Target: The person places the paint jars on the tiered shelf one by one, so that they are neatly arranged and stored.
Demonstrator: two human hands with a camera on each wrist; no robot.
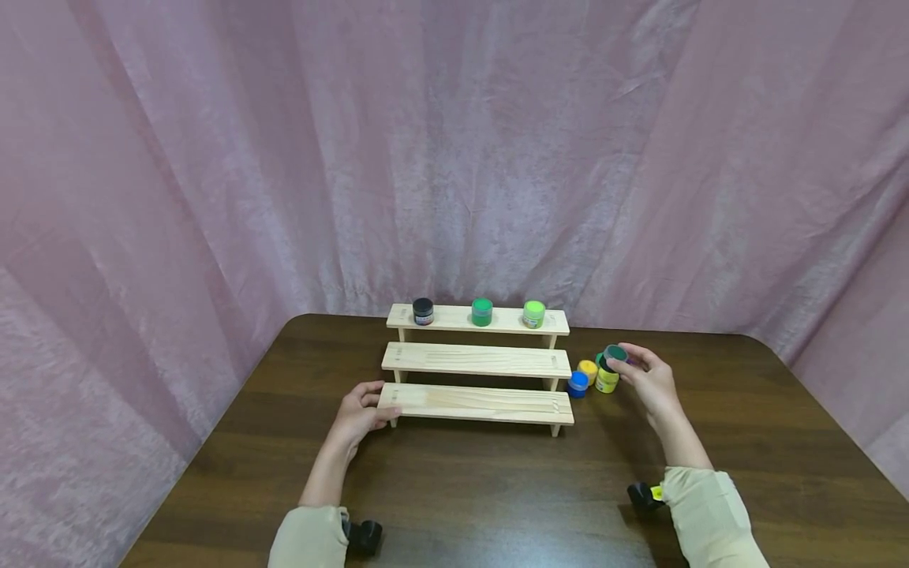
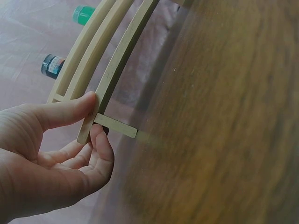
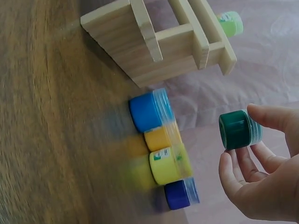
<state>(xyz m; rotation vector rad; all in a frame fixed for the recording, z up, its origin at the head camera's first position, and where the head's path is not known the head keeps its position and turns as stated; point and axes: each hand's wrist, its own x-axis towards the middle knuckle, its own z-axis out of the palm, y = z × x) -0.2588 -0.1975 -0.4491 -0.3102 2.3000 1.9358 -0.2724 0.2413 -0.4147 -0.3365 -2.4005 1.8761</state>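
Note:
My right hand holds a small dark green paint jar by its clear-lidded end, thumb on one side and fingers on the other. The jar is lifted off the table, above a group of paint jars. My left hand grips the left end of the lowest step of a three-step wooden stand, thumb on top and fingers beneath. On the stand's top step are a black jar, a green jar and a light green jar, spaced apart.
Beside the stand's right end, a blue jar, an orange-yellow jar, a yellow jar and a purple jar stand close together on the brown wooden table. A pink curtain hangs behind the table.

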